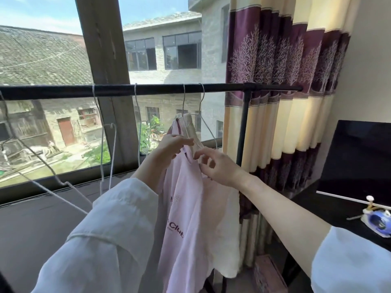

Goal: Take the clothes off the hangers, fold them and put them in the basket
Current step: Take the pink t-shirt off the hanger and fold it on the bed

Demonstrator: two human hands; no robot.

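Note:
A pale pink T-shirt [186,208] with dark red lettering hangs from a wire hanger [208,125] on the black rail [148,89]. A cream garment [227,240] hangs right behind it. My left hand [173,144] pinches the pink shirt at its neckline beside the hanger wire. My right hand [218,166] holds the neckline's right side with curled fingers. Several bare wire hangers [105,153] hang further left on the rail. No basket is in view.
The rail's upright post [243,127] stands right of the clothes, before a purple and cream curtain [285,102]. A black table [338,208] at the right carries a dark screen [359,161] and a small blue and white toy [376,220]. The window [53,81] lies behind.

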